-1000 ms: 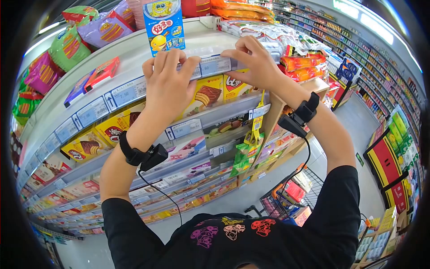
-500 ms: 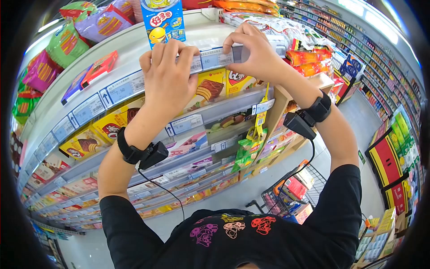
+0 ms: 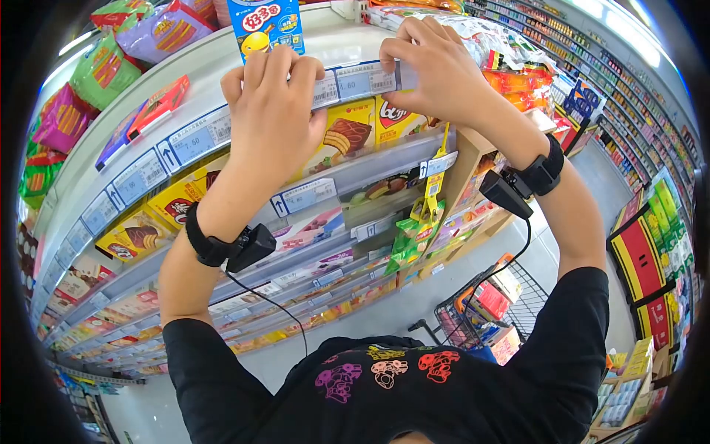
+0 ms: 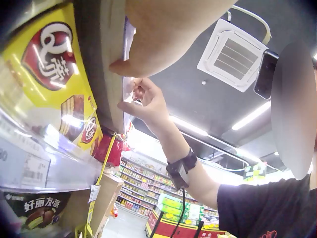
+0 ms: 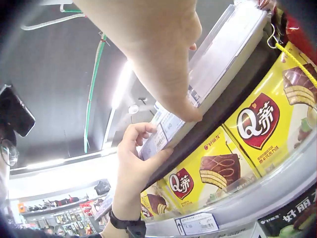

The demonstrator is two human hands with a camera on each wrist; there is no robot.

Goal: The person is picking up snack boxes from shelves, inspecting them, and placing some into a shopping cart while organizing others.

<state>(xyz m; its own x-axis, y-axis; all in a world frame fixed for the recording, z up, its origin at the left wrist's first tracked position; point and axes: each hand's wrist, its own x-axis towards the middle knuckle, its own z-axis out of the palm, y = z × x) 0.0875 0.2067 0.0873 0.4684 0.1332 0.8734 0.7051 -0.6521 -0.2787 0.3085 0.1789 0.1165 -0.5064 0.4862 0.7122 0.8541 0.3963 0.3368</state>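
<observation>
A price label strip (image 3: 358,81) runs along the front edge of the top shelf in the head view. My left hand (image 3: 270,111) grips this strip, its fingers bent over the top and its thumb beneath. To its right, my right hand (image 3: 444,70) pinches the same strip, fingers curled at the upper edge and thumb at the lower. A printed price tag shows in the gap between both hands. The right wrist view has the left hand (image 5: 133,163) with thumb and fingers either side of the strip. Just behind the left fingers stands a blue snack box (image 3: 268,26).
Yellow cake boxes (image 3: 347,137) fill the shelf below. Bagged snacks (image 3: 107,70) stand at the back left, and a red box (image 3: 159,103) lies on the top shelf. A yellow hanging strip (image 3: 435,185) dangles at the shelf's end. A loaded shopping cart (image 3: 532,296) stands below right.
My right hand has slid a little to the right along the strip, widening the gap between the hands. The left hand keeps its hold. The head view has shifted slightly.
</observation>
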